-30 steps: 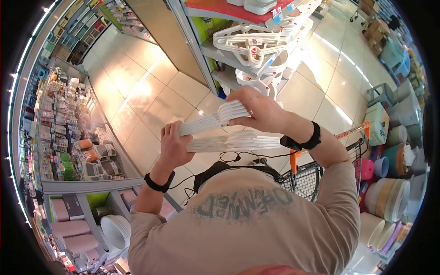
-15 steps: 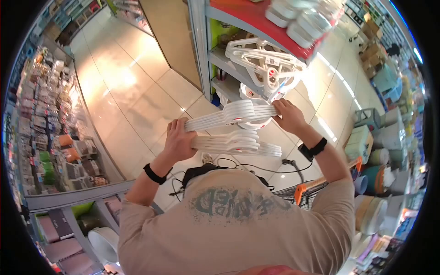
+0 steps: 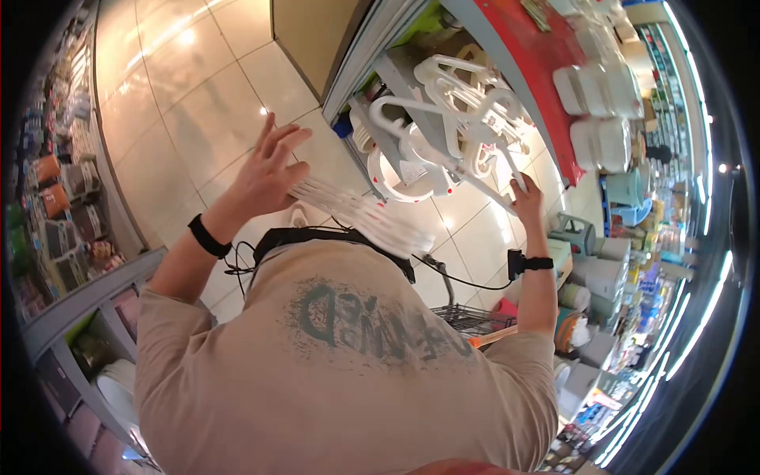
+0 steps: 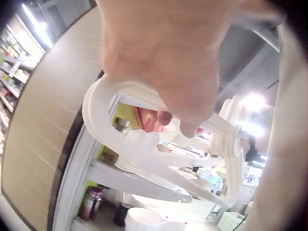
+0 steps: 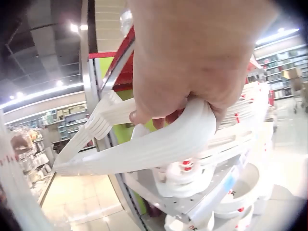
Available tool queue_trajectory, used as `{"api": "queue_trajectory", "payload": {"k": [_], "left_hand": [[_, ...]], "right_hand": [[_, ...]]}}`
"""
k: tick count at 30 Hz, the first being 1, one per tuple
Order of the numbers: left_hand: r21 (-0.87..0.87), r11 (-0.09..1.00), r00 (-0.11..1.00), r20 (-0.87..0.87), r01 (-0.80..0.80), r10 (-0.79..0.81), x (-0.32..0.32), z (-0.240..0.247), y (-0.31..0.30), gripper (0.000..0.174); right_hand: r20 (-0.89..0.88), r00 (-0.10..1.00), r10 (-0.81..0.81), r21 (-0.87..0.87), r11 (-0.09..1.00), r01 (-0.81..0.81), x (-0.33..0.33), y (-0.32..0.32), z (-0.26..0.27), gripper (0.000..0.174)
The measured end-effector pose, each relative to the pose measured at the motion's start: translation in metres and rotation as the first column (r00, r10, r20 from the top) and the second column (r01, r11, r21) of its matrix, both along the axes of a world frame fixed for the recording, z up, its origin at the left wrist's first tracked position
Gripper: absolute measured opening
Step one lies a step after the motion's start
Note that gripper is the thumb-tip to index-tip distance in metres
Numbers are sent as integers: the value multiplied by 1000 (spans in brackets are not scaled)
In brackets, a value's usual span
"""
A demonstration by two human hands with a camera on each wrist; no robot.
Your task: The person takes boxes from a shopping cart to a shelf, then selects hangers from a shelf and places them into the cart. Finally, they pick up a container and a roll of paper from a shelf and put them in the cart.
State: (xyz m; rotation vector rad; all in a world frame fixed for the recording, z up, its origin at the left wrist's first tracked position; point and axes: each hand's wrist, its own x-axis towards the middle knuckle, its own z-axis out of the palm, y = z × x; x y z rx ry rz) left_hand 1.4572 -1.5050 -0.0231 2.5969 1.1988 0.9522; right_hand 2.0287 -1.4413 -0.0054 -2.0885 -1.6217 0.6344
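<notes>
My left hand (image 3: 265, 174) holds a stack of white plastic hangers (image 3: 368, 220), which slants down in front of the shirt. In the left wrist view its fingertips (image 4: 189, 129) curl over white hangers (image 4: 96, 113). My right hand (image 3: 528, 202) grips a second bundle of white hangers (image 3: 475, 180) by one end, raised toward the shelf unit. The right wrist view has the fingers bent round the thick white end of these hangers (image 5: 159, 150), with their other corner reaching to the left.
More white hangers (image 3: 451, 75) lie on a grey shelf (image 3: 396, 75), with white tubs (image 3: 396, 178) on the level below. A red shelf top (image 3: 522, 59) carries clear-lidded containers (image 3: 606, 91). A shopping cart (image 3: 467, 318) stands beside the body, and a cable (image 3: 467, 277) runs to the right wrist.
The two hands have moved apart. My right hand has carried its hangers right toward the shelf, while the left has shifted left with its stack tilting down. The view has turned.
</notes>
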Motion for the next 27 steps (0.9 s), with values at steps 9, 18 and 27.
{"api": "queue_trajectory", "payload": {"k": [9,18,27], "left_hand": [[-135,911,907,114,-390,405,-12,-37,-48,30],[-166,704,702,83,-690,708,29,-17,-85,32],[-99,650,655,-36,-754,755,73,2,-102,32]], "right_hand": [[22,998,-53,-19,998,53,95,106,-30,39],[86,993,-81,-25,996,83,178,185,-71,40],[80,996,-38,-11,999,39,215,212,-95,39]]}}
